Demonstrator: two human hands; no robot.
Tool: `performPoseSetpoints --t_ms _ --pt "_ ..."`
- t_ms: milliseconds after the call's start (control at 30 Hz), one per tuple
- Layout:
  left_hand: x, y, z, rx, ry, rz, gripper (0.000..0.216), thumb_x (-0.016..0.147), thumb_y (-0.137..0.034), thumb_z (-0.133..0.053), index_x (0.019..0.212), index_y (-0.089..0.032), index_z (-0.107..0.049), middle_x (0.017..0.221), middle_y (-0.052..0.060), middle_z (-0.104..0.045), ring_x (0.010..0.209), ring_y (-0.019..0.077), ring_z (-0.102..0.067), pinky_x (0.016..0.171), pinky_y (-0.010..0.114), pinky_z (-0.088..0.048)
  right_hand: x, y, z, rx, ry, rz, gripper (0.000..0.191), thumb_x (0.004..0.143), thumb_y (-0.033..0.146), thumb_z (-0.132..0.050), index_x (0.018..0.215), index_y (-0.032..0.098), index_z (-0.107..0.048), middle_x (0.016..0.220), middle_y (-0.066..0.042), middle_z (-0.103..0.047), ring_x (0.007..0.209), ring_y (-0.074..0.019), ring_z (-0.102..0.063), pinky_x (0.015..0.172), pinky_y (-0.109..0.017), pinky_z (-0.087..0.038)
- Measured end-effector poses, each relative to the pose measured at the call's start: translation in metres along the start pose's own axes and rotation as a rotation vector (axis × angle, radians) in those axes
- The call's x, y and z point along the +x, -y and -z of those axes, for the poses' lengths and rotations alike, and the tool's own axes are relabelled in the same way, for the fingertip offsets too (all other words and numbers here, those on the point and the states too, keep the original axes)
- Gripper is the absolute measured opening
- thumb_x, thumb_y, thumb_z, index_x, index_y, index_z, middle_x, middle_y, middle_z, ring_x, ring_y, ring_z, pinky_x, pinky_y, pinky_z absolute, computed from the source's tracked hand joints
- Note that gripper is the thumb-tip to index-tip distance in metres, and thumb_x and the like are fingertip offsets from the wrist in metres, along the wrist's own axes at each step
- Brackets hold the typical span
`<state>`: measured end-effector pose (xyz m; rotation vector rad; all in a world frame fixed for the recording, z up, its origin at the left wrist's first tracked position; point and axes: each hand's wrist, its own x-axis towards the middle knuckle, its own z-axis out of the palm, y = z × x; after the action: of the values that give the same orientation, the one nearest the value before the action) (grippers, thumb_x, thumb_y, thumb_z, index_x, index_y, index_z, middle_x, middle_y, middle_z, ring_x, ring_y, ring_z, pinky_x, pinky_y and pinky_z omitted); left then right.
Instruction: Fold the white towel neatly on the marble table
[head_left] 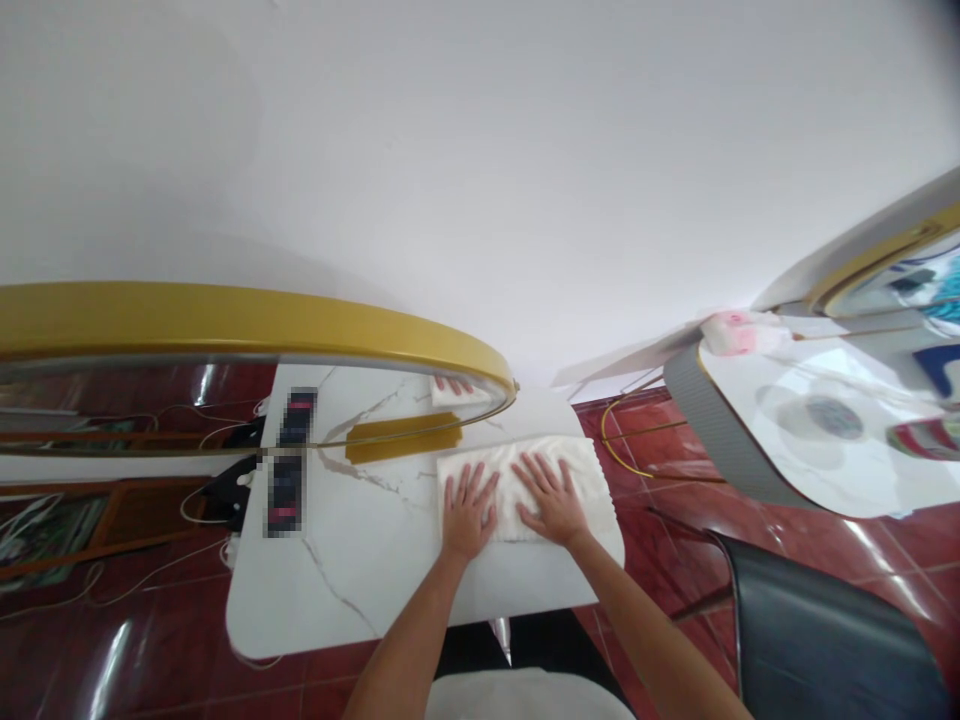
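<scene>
A white cloth (600,490) with a scalloped right edge lies spread out, slightly wrinkled, on the white marble-patterned table (405,560). Flat on its left part rests my left hand (469,512), fingers spread. My right hand (553,500) presses on the cloth's middle, also with the fingers apart. Neither hand grips the fabric. A small gap of cloth shows between the two hands. Part of the cloth and some fingertips are reflected in the mirror behind.
A gold-framed mirror (300,320) stands at the table's back edge. At the table's left lies a dark pixelated object (285,495). To the right are a second marble-patterned table (772,400), bearing a pink-and-white packet (746,332), and a black chair (825,630). Cables run across the red tiled floor at left.
</scene>
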<state>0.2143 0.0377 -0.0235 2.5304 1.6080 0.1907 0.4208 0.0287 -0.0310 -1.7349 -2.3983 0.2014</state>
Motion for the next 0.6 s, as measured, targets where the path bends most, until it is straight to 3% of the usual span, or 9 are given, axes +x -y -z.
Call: performPoseSetpoints --t_ms 367,600 --pt "0.030 -0.009 -0.012 -0.022 -0.049 0.228 0.059 0.086 -0.032 -0.043 0.141 -0.035 -0.022 0.149 -0.004 -0.022 0.138 0.0238 -0.017 0.112 0.048 -0.008 0.062 -0.037 0.003 0.052 0.038 0.166 0.069 0.084 0.049 -0.045 0.143 0.032 -0.013 0.149 0.000 -0.020 0.136 -0.0265 -0.018 0.109 -0.053 -0.001" --pt "0.043 -0.019 -0.022 -0.051 -0.110 0.369 0.057 0.088 -0.033 -0.040 0.142 -0.033 -0.022 0.149 -0.001 -0.023 0.137 0.0236 -0.020 0.112 0.049 -0.007 0.088 -0.032 -0.007 0.035 -0.010 0.115 0.069 0.085 0.049 -0.044 0.144 0.030 -0.012 0.150 -0.001 -0.019 0.137 -0.0269 -0.017 0.110 -0.052 -0.001"
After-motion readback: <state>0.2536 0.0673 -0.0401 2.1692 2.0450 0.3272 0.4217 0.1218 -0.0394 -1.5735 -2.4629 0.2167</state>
